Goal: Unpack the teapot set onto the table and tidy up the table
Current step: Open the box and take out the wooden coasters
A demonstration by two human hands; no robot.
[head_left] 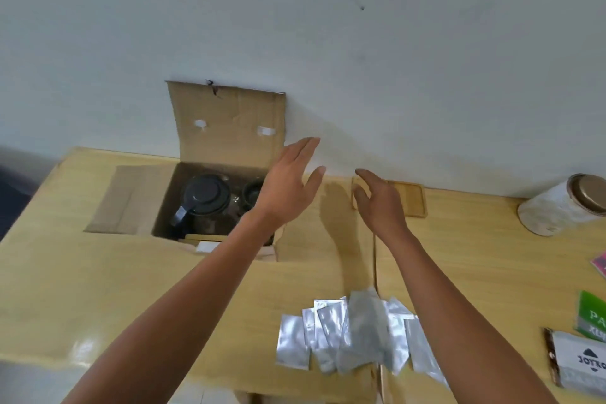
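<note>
I take the cardboard box (210, 207) as my landmark. It sits on the yellow table (98, 289) against the wall, top flap propped upright and left flap folded flat, which I judge leaves the mouth clear for lifting things out. Right of the box, also against the wall, lies a shallow wooden tray (410, 198), likely the spot meant for the set. Farther right of the box a pale tin (557, 207) lies on its side, partly cut off by the frame edge.

In front of the box and to its right, a heap of silver sachets (354, 334) overlaps loosely; these look like the clutter to be tidied. Beyond them, at the frame's right edge, a green packet (593, 315) and a grey packet (580, 367) are cropped, their print only partly readable.

Inside the box the teapot (203, 198) stands upright, dark lid up and handle toward the near left. Just right of it I see a dark cup (252, 193), half hidden by my arm. I cannot make out what else lies in the shadow beneath.

My left hand (288, 187) hovers over the box's right wall, fingers straight, holding nothing. My right hand (380, 203) hangs in front of the tray's left end, fingers loosely curved, empty too. Whether it touches the tray I cannot tell.
</note>
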